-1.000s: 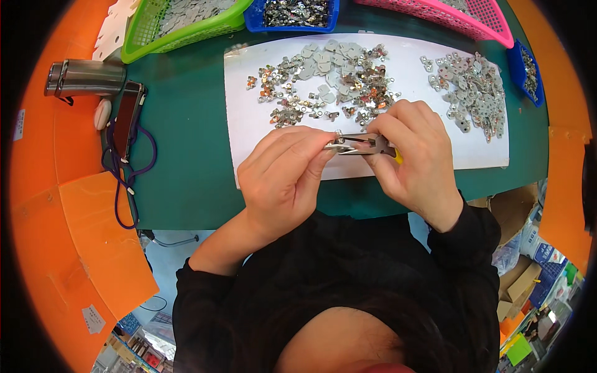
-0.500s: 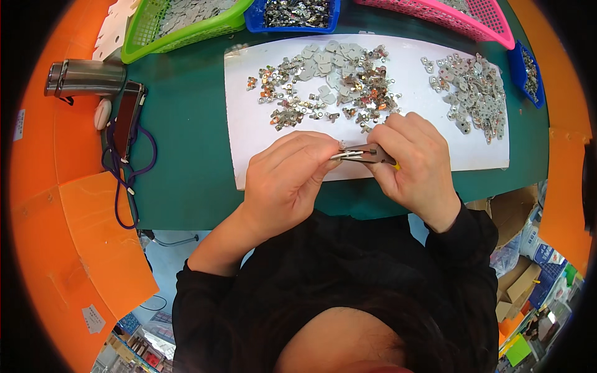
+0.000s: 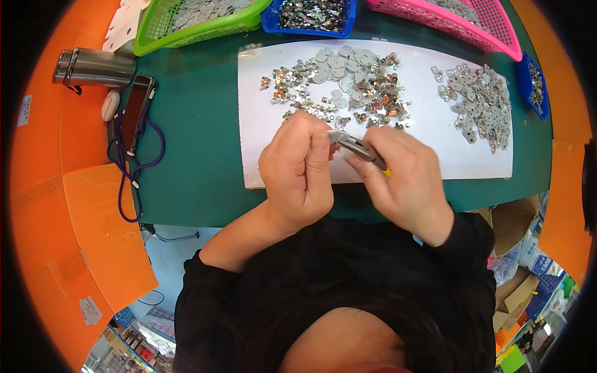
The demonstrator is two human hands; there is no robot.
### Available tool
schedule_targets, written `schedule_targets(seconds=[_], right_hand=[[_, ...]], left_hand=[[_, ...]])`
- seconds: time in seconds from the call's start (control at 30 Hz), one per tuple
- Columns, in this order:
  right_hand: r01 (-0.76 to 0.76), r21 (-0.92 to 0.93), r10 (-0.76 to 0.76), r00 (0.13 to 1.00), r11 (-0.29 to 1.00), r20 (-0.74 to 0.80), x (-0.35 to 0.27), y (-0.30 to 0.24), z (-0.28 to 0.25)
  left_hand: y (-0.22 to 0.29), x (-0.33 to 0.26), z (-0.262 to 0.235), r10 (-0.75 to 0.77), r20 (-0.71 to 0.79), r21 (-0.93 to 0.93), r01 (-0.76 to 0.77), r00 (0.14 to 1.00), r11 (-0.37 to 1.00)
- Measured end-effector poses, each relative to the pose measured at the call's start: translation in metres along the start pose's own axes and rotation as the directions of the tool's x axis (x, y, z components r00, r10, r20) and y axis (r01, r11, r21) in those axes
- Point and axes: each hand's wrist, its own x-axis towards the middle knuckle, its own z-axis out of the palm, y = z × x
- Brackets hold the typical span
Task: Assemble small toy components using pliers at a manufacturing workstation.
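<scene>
over the white sheet (image 3: 435,155), both hands' (image 3: 298,171) grip on slim metal pliers (image 3: 354,146)

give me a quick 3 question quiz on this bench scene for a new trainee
1. True or false: the left hand and right hand meet over the white sheet.
2. Which basket stands at the far left of the row behind the sheet? A) pink B) green C) blue
3. Fill in: the metal flask lies on its ____, left of the sheet.

Key:
1. True; both hands pinch a small metal tool between them.
2. B
3. side
</scene>
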Motion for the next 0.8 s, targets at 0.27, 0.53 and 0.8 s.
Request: schedule_targets(seconds=[0.27, 0.53, 0.8], right_hand=[[-0.368, 0.333, -0.004, 0.665, 0.868, 0.747, 0.025, 0.006, -0.063], [-0.473, 0.232, 0.025, 0.477, 0.85, 0.879, 0.043, 0.004, -0.065], [-0.546, 0.168, 0.078, 0.399, 0.821, 0.914, 0.045, 0.007, -0.063]], left_hand=[[-0.006, 0.018, -0.026, 0.376, 0.153, 0.243, -0.403, 0.914, 0.882], [-0.001, 0.012, -0.027, 0.375, 0.224, 0.229, -0.422, 0.9, 0.877], [-0.003, 0.009, -0.025, 0.33, 0.214, 0.205, -0.373, 0.919, 0.905]])
